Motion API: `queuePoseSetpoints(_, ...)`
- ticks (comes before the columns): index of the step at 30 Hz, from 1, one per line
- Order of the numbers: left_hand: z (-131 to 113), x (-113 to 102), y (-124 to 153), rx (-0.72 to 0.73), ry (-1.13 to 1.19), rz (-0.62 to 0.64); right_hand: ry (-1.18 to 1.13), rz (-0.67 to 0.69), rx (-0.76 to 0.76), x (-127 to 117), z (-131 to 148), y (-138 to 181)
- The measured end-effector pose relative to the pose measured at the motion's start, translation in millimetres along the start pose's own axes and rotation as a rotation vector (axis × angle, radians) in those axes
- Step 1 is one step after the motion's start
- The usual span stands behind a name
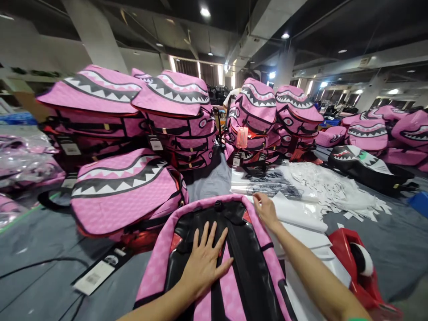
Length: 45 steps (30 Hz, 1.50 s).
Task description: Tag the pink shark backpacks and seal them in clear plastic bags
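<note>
A pink backpack (230,285) with black straps and back panel lies in front of me, back side up. My left hand (207,263) rests flat on its black panel, fingers spread. Just past the pack's upper right edge is my right hand (265,209), its fingers bent together. What they hold, if anything, is hidden. White stacked sheets or bags (301,218) lie beneath and beside that hand. To the left, another pink backpack (123,191) with a printed toothed mouth lies face up, with a black and white hang tag (100,269) near it.
Piled pink backpacks (177,107) stand along the back, with more stacks (257,107) right of them. A heap of white strips (331,185), a black bag (368,169) and a red tape dispenser (357,267) lie to the right. Plastic-wrapped pink items (25,160) sit far left.
</note>
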<state>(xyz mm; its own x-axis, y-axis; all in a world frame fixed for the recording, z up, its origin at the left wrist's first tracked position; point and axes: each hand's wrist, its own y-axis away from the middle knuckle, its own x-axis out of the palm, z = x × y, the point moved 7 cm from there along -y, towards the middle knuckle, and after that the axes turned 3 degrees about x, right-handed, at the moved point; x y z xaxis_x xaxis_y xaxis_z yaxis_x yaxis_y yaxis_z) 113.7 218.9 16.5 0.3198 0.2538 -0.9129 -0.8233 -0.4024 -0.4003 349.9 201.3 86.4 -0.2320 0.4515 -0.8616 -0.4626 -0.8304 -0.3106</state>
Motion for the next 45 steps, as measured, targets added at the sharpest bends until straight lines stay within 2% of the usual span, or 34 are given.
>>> queuePoseSetpoints(3,1,-2,2,-0.014,-0.018,0.000,0.122,0.185,0.082,17,-39,-53)
queuePoseSetpoints(7,2,-5,-2,-0.051,0.022,0.095,0.167,0.299,0.166,55,-64,-94)
queuePoseSetpoints(10,-1,-9,-5,-0.067,0.046,0.170,0.187,0.347,0.215,73,-64,-100)
queuePoseSetpoints(14,-3,-13,-4,-0.051,0.012,0.198,0.170,0.347,0.222,77,-58,-87)
queuePoseSetpoints(18,-3,-11,-1,0.002,-0.014,0.188,0.141,0.268,0.211,81,-62,-77)
queuePoseSetpoints(23,-1,-12,-2,0.023,-0.004,0.122,0.100,0.312,0.204,81,-70,-93)
queuePoseSetpoints(26,-1,-10,-3,0.017,0.021,0.084,0.097,0.288,0.240,59,-71,-108)
queuePoseSetpoints(28,-1,-6,-1,-0.001,0.056,0.071,0.111,0.211,0.265,32,-67,-115)
queuePoseSetpoints(30,-3,-2,5,-0.023,0.096,0.065,0.130,0.089,0.285,-6,-58,-118)
queuePoseSetpoints(33,-8,2,21,-0.052,0.159,0.074,0.134,-0.104,0.258,-76,-35,-117)
queuePoseSetpoints(35,-9,2,30,-0.067,0.209,0.095,0.110,-0.181,0.158,-119,-10,-110)
queuePoseSetpoints(37,-8,0,34,-0.080,0.263,0.120,0.072,-0.203,0.003,-149,22,-96)
queuePoseSetpoints(40,-6,-16,29,-0.114,0.383,0.097,0.018,-0.169,-0.228,-165,73,-53)
queuePoseSetpoints(42,-8,-38,24,-0.185,0.581,-0.016,-0.050,-0.143,-0.375,-159,103,-10)
queuePoseSetpoints(45,-17,-72,27,-0.415,1.215,-0.267,-0.211,-0.077,-0.580,-135,140,66)
